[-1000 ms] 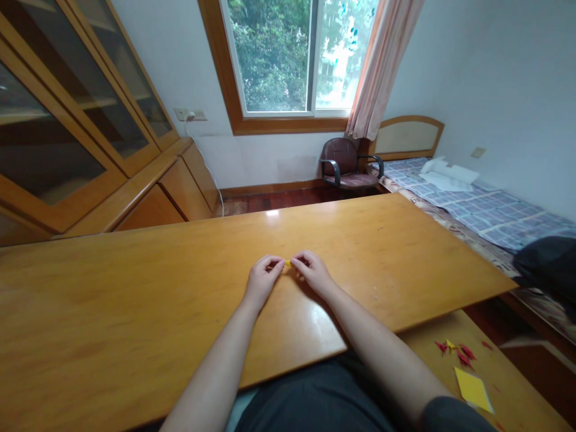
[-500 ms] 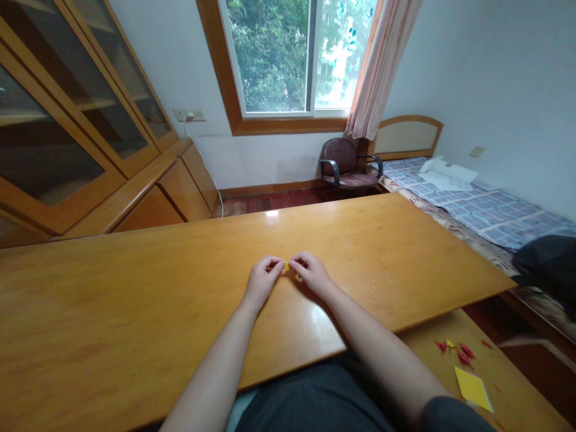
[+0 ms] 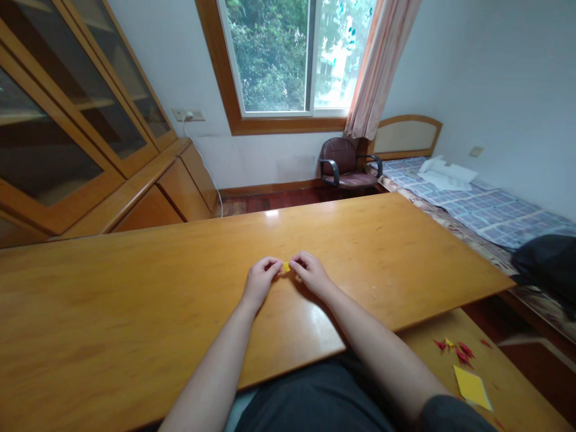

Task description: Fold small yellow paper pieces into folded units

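A small piece of yellow paper [image 3: 286, 267] is pinched between my two hands, just above the wooden table [image 3: 135, 300]. My left hand [image 3: 261, 279] grips its left end between thumb and fingers. On the other end, the thumb and fingertips of my right hand [image 3: 311, 273] are closed. Most of the paper is covered by the fingertips, so its folds cannot be made out.
At lower right, a lower wooden surface [image 3: 432, 342] bears a stack of yellow paper [image 3: 472, 387], several small red folded pieces [image 3: 464, 354] and a yellow one [image 3: 449, 342]. A brown armchair [image 3: 344, 159], a bed [image 3: 486, 204] and a glass-doored cabinet [image 3: 90, 108] stand around.
My left hand has shifted very slightly left, and a little more of the yellow paper shows between the fingertips. My right hand stays in nearly the same place.
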`<state>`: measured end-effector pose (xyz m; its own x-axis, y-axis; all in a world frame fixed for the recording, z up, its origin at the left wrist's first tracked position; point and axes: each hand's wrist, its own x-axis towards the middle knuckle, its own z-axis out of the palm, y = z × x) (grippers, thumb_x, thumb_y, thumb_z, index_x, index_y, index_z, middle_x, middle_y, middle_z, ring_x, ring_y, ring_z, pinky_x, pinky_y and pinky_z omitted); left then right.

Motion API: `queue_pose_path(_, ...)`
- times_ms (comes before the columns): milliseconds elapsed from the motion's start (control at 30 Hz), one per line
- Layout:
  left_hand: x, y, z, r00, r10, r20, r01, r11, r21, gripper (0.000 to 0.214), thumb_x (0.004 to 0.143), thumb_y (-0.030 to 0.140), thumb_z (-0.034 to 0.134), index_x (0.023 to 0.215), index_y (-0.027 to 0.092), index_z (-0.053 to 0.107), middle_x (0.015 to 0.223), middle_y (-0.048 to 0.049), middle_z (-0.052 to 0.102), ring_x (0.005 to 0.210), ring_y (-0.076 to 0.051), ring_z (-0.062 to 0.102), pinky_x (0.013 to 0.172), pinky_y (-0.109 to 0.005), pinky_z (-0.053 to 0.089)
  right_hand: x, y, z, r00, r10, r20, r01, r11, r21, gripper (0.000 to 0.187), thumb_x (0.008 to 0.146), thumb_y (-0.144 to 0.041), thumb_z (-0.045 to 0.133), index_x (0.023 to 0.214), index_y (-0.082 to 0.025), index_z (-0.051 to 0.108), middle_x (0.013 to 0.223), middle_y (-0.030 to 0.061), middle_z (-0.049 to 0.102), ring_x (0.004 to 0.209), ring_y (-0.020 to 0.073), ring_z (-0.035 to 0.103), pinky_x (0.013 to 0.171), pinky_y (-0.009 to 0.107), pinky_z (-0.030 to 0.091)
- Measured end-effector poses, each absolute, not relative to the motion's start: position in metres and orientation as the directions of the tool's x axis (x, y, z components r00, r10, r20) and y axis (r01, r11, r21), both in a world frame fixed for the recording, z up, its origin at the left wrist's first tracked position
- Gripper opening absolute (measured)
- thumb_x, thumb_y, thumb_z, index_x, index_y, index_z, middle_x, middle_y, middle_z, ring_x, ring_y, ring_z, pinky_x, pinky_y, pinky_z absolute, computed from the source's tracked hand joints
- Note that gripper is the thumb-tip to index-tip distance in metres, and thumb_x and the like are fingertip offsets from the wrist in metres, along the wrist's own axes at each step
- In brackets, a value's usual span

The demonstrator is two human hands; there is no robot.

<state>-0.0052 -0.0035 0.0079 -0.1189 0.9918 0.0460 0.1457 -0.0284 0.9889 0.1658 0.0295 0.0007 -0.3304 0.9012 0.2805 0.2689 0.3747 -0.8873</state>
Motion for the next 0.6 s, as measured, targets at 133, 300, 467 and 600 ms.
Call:
queue_pose_path(133, -0.0043, -0.0048, 0.011, -0.115, 0.993, 0.036, 0.136, -0.02, 0.991, 0.025, 0.075, 0.04, 0.066, 0.071, 0.015, 0.065, 0.063, 0.0, 0.062, 0.059, -0.012, 0.053, 0.059, -0.023, 0.042, 0.166, 0.029, 0.0016, -0.333, 0.9, 0.282, 0.268, 0.377, -0.887, 0.015, 0.089, -0.027, 0.056, 0.077, -0.018, 0.061, 0.073, 0.0007, 0.058, 0.072, 0.0143, 0.054, 0.066, 0.025, 0.042)
queue_pose_path(300, -0.0051, -0.0031, 0.0081, -0.124, 0.99, 0.073, 0.179, -0.05, 0.983, 0.028, 0.077, 0.043, 0.066, 0.076, 0.015, 0.067, 0.065, -0.0002, 0.064, 0.061, -0.013, 0.056, 0.059, -0.023, 0.044, 0.1663, 0.0282, 0.0048, -0.324, 0.898, 0.297, 0.277, 0.39, -0.878, 0.016, 0.089, -0.027, 0.056, 0.077, -0.018, 0.061, 0.075, 0.0011, 0.059, 0.073, 0.0146, 0.054, 0.068, 0.026, 0.042)
queue_pose_path(467, -0.0062, -0.0006, 0.006, -0.125, 0.989, 0.075, 0.172, -0.053, 0.984, 0.031, 0.078, 0.045, 0.066, 0.085, 0.015, 0.069, 0.073, -0.0017, 0.066, 0.065, -0.014, 0.059, 0.062, -0.024, 0.046, 0.1674, 0.0284, 0.0057, -0.29, 0.911, 0.293, 0.251, 0.368, -0.895, 0.018, 0.09, -0.03, 0.055, 0.078, -0.018, 0.061, 0.074, 0.0016, 0.059, 0.072, 0.015, 0.055, 0.066, 0.026, 0.043)
queue_pose_path(600, -0.0059, -0.0011, 0.0084, -0.113, 0.99, 0.088, 0.2, -0.064, 0.978, 0.029, 0.078, 0.043, 0.066, 0.081, 0.015, 0.069, 0.074, -0.0026, 0.067, 0.07, -0.016, 0.059, 0.067, -0.025, 0.047, 0.1673, 0.0283, 0.0057, -0.312, 0.905, 0.288, 0.242, 0.369, -0.897, 0.019, 0.09, -0.031, 0.056, 0.078, -0.018, 0.062, 0.075, 0.0019, 0.06, 0.071, 0.0146, 0.055, 0.066, 0.026, 0.043)
